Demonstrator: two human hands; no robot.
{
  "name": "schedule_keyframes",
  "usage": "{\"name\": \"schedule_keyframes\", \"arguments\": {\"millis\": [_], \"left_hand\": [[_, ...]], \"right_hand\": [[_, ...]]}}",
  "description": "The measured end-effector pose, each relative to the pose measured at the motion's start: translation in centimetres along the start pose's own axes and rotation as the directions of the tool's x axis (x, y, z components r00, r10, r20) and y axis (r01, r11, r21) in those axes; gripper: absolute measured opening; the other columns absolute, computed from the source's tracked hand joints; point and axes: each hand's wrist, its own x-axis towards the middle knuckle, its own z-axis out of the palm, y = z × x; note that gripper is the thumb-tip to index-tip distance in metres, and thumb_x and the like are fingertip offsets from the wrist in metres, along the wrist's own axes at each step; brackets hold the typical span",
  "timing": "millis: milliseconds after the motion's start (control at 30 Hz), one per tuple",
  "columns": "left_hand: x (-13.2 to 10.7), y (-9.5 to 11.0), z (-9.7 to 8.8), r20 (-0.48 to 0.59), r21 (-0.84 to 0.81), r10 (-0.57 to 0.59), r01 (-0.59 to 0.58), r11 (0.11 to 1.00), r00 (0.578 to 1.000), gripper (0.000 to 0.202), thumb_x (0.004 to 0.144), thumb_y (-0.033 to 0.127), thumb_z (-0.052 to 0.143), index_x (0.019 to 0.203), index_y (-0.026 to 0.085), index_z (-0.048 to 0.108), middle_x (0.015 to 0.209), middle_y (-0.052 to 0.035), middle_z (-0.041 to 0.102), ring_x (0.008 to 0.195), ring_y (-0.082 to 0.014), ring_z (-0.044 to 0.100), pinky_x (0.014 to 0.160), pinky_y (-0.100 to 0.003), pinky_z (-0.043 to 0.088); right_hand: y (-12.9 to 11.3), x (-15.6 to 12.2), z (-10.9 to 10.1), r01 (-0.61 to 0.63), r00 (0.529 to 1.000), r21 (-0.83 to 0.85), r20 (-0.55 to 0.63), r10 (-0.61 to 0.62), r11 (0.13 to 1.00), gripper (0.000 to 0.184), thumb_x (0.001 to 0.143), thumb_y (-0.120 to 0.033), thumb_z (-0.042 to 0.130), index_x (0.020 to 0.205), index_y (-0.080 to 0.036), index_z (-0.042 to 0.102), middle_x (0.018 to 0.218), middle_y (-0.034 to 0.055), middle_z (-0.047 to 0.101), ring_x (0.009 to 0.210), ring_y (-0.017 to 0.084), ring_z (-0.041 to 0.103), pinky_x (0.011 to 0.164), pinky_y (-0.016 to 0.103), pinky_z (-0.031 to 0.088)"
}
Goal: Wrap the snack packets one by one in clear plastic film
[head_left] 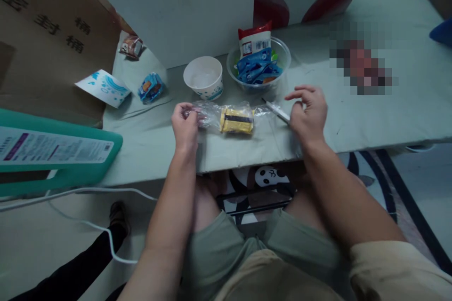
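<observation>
Yellow packet in clear film, centre frame

Left of centre, the left hand pinches the clear film beside the yellow packet. Right of centre, the right hand grips a slim white tool, hiding its rear; some fingers stand apart. The pale table spreads beyond; upper right, pixelation masks a reddish object.
</observation>
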Motion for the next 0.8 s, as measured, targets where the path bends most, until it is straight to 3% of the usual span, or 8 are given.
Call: {"name": "schedule_keyframes", "arguments": {"millis": [100,200,267,367,467,567,667,800], "left_hand": [[-0.2,0.2,-0.6,0.057,0.060,0.236,-0.239,0.969,0.970,0.033,0.065,0.018,0.062,0.098,0.024,0.059,0.102,-0.0026,0.067,0.091,-0.0160,0.066,0.075,-0.025,0.051],[-0.9,0.6,-0.9,0.247,0.209,0.295,-0.348,0.914,0.923,0.040,0.067,0.020,0.069,0.107,0.025,0.065,0.106,-0.0032,0.069,0.100,-0.0194,0.065,0.083,-0.028,0.050],[-1.4,0.8,-1.1,0.320,0.324,0.292,-0.394,0.860,0.901,0.031,0.071,0.022,0.070,0.102,0.025,0.069,0.092,-0.0020,0.069,0.091,-0.0196,0.064,0.083,-0.030,0.049],[-1.9,1.2,-1.5,0.368,0.413,0.328,-0.469,0.781,0.870,0.010,0.075,0.021,0.063,0.080,0.023,0.071,0.075,-0.0013,0.065,0.078,-0.0189,0.060,0.080,-0.032,0.048],[-2.4,1.7,-2.2,0.376,0.421,0.328,-0.475,0.773,0.867,0.009,0.074,0.019,0.060,0.072,0.022,0.068,0.070,-0.0004,0.063,0.071,-0.0171,0.057,0.075,-0.031,0.046],[-2.7,2.1,-3.0,0.310,0.421,0.304,-0.417,0.805,0.901,0.006,0.072,0.019,0.059,0.069,0.022,0.063,0.061,0.0021,0.056,0.063,-0.0153,0.051,0.068,-0.029,0.042],[-2.9,2.5,-3.4,0.228,0.375,0.321,-0.387,0.842,0.919,0.003,0.074,0.022,0.060,0.071,0.022,0.060,0.062,0.0024,0.050,0.062,-0.0148,0.046,0.066,-0.028,0.040],[-3.5,2.3,-2.8,0.260,0.325,0.380,-0.451,0.831,0.888,0.022,0.076,0.032,0.071,0.095,0.023,0.066,0.094,-0.0037,0.058,0.091,-0.0202,0.057,0.091,-0.034,0.047]], "right_hand": [[-1.1,-0.4,-0.3,0.118,0.993,0.025,0.001,-0.118,0.993,0.031,0.085,-0.019,0.045,0.106,-0.021,0.068,0.111,0.0124,0.067,0.113,0.030,0.061,0.102,0.049,0.046],[-2.4,-1.5,0.3,0.284,0.913,0.049,0.292,-0.286,0.958,0.040,0.083,-0.028,0.057,0.123,-0.022,0.064,0.114,0.0111,0.070,0.112,0.031,0.061,0.102,0.048,0.044],[-2.8,-2.2,0.7,0.350,0.843,0.034,0.426,-0.330,0.936,0.030,0.084,-0.028,0.059,0.113,-0.025,0.068,0.105,0.0086,0.072,0.107,0.030,0.062,0.103,0.048,0.041],[-3.0,-2.8,0.6,0.430,0.797,0.028,0.458,-0.394,0.902,0.012,0.087,-0.025,0.056,0.087,-0.025,0.068,0.096,0.0060,0.073,0.098,0.027,0.063,0.104,0.047,0.038],[-3.1,-3.2,-0.4,0.497,0.742,0.075,0.480,-0.468,0.865,0.011,0.085,-0.021,0.055,0.082,-0.024,0.065,0.106,0.0047,0.075,0.102,0.025,0.064,0.097,0.043,0.037],[-3.5,-3.7,-1.4,0.507,0.603,0.144,0.644,-0.470,0.850,0.019,0.080,-0.015,0.051,0.088,-0.023,0.066,0.104,0.0026,0.077,0.097,0.022,0.067,0.084,0.038,0.036],[-4.2,-4.3,-1.9,0.470,0.463,0.168,0.789,-0.404,0.866,0.043,0.081,-0.015,0.048,0.119,-0.022,0.067,0.092,0.0046,0.077,0.087,0.022,0.066,0.084,0.038,0.035],[-4.9,-4.8,-1.9,0.454,0.431,0.160,0.821,-0.374,0.876,0.047,0.094,-0.032,0.044,0.134,-0.019,0.065,0.102,0.0112,0.076,0.096,0.027,0.067,0.090,0.043,0.037]]}}
